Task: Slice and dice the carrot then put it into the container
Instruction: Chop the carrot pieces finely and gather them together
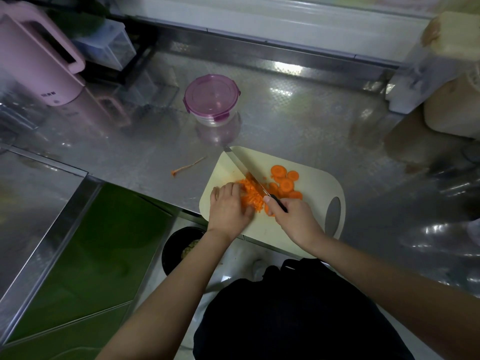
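Dark clothing (285, 315) fills the bottom edge, where it is cut off along with both forearms. At far left a pink kettle (33, 61) is cropped by the frame, and the clear boxes behind it are too blurred to make out. Below the steel counter (130, 141) a black bin (174, 248) is half hidden by the left forearm. A thin carrot scrap (188, 166) lies on the counter, apart from the cutting board (298, 162). Further back, the container (211, 100) stands well apart from the board with its purple lid clipped on.

The left hand (228, 206) is laid on the board with its fingers bent over the diced carrot (250, 197); the fingertips are hidden, so whether pieces are gripped cannot be told. The knife (246, 172) is set into the pile, its black handle clenched in the right hand (296, 219) and mostly covered. Round carrot slices (284, 183) lie just beside the blade. At far right, beige shapes are blurred and cut off.
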{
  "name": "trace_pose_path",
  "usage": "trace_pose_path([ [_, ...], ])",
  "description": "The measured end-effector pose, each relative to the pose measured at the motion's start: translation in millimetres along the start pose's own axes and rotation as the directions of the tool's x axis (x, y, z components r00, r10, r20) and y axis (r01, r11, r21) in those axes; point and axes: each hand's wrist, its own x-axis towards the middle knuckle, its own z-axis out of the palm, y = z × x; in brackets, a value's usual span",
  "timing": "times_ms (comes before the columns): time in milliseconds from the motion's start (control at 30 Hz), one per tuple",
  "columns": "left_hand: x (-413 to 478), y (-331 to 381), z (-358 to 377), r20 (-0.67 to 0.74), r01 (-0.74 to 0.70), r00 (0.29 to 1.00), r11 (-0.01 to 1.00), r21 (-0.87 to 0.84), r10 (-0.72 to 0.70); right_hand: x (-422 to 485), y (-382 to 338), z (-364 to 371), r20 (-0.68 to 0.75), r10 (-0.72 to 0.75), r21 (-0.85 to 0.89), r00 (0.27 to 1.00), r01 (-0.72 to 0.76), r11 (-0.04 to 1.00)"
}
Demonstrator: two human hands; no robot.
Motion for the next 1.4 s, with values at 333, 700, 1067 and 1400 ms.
trace_pose_path([
  [333,-5.8,-4.4,7.3,-0.062,0.066,0.995,0.982,-0.176,-0.078,3.9,-7.6,8.0,0.091,-0.024,-0.076,0.996,0.031,0.997],
  [700,-7.5,1.8,12.6,-0.162,0.069,0.983,0.987,-0.143,-0.092,17.2,-2.8,20.8,0.130,0.037,-0.215,0.991,-0.008,0.977],
  [1067,-8.8,2.4,14.1,-0.181,0.067,0.978,0.976,-0.208,-0.106,10.3,-13.2,30.6,0.089,0.062,-0.309,0.994,-0.032,0.951],
  [1400,-8.8,1.9,14.1,-0.167,0.071,0.979,0.965,-0.251,-0.116,20.5,-10.0,16.5,0.117,0.052,-0.142,0.992,-0.035,0.989],
])
